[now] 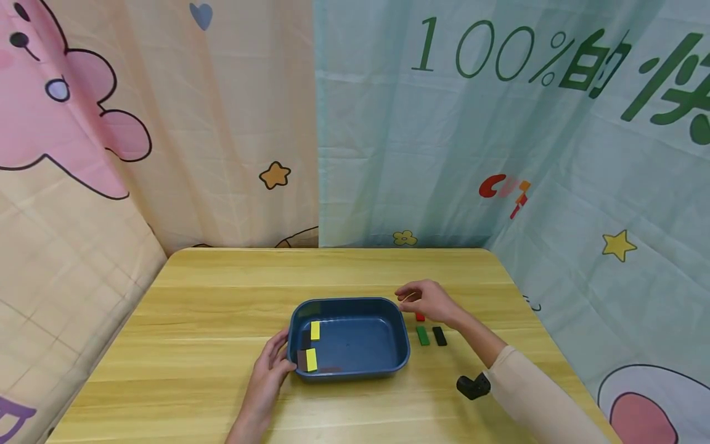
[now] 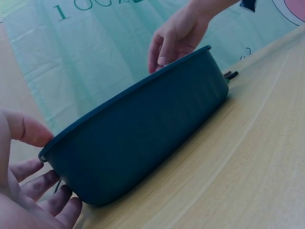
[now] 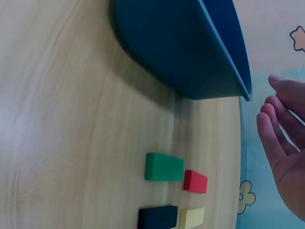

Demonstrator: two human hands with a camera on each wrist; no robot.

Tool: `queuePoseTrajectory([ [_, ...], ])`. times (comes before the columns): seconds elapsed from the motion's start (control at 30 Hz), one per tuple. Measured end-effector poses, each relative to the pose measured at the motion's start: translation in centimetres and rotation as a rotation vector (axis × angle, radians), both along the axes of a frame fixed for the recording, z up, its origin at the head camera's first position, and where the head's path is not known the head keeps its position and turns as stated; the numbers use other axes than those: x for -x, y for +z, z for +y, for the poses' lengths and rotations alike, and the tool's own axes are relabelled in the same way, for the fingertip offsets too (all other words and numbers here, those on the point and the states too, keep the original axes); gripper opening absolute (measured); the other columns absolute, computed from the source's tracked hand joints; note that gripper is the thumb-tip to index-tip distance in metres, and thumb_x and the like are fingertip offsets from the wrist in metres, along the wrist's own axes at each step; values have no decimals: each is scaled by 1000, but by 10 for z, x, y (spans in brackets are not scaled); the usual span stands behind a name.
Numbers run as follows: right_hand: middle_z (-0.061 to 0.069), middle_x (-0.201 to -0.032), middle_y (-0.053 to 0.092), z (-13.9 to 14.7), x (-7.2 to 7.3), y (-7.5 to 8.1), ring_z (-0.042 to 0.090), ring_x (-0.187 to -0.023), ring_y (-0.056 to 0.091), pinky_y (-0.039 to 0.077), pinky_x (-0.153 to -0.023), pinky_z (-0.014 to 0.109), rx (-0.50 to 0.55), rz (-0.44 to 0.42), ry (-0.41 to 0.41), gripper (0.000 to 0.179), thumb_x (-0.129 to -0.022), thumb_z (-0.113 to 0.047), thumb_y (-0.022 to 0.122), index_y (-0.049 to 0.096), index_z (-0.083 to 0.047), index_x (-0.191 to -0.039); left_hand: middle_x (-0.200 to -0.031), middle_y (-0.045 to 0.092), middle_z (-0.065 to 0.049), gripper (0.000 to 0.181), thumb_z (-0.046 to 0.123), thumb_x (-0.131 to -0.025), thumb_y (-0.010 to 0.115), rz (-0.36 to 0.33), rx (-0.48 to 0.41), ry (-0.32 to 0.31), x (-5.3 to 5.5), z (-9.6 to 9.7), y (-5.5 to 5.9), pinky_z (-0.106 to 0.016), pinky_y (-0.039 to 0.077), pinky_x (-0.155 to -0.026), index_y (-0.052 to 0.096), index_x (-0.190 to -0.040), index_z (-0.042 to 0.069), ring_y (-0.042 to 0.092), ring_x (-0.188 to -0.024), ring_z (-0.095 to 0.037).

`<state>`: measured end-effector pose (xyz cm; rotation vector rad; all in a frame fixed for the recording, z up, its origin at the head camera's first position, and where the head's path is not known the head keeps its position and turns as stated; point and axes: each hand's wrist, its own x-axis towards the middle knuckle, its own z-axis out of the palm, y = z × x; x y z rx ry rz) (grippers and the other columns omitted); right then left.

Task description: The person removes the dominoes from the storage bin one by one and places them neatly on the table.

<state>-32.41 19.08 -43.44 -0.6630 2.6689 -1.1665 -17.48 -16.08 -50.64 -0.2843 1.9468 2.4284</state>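
Note:
My left hand (image 1: 267, 370) holds the left end of a blue plastic bin (image 1: 349, 374), thumb at the rim and fingers against the outer wall. Two yellow blocks (image 1: 315, 330) lie inside, toward its left end. Over the bin's back right corner, my right hand (image 1: 429, 301) hovers with fingers loosely bent and nothing between them. Beside the bin on the right lie a green block (image 1: 423, 336), a black block (image 1: 440, 336) and a red block (image 1: 420, 317), partly covered by the right hand. The right wrist view also shows a pale yellow block (image 3: 192, 218) next to the black one.
A light wooden table (image 1: 194, 320) carries everything. Printed curtains (image 1: 388, 154) hang behind it and along both sides. A small black device (image 1: 473, 386) shows by the right sleeve's cuff (image 1: 507, 370).

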Motion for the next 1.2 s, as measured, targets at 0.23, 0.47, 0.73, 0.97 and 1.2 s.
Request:
queuePoseTrajectory([
  [0.23, 14, -114, 73, -16, 5, 9, 23, -102, 69, 56, -88, 41, 38, -27, 129, 33, -94, -9, 75, 71, 1, -126, -162, 34, -18, 71, -8, -89, 54, 16, -12, 1, -1, 1, -1, -21, 46, -94, 37, -157, 4, 40, -140, -35],
  [0.47, 20, -121, 71, -36, 11, 23, 23, -107, 69, 56, -89, 35, -2, -25, 253, 35, -95, -10, 74, 69, 1, -129, -161, 36, -18, 71, -9, -88, 54, 20, -12, 7, 0, 1, 0, -20, 46, -93, 38, -156, 3, 41, -139, -35],
  [0.73, 19, -122, 70, -65, 16, 33, 25, -107, 69, 55, -93, 36, -35, -60, 341, 35, -94, -3, 73, 69, 1, -128, -162, 35, -18, 71, -10, -88, 53, 35, -20, -2, 0, 0, 0, -22, 46, -96, 37, -156, 2, 40, -140, -35],
  [0.97, 20, -124, 69, -88, 21, 34, 27, -110, 68, 54, -95, 33, -89, -68, 444, 36, -94, -2, 73, 69, 2, -129, -161, 35, -18, 72, -9, -87, 53, 29, -14, 1, -1, 0, 1, -20, 46, -94, 37, -156, 2, 40, -141, -35],
  [1.2, 18, -124, 69, -111, 25, 32, 28, -112, 66, 53, -95, 30, -119, -77, 549, 37, -94, 1, 71, 67, 4, -131, -162, 34, -19, 71, -9, -89, 53, 33, -15, -9, -1, 0, 1, -22, 46, -96, 36, -156, 1, 38, -143, -36],
])
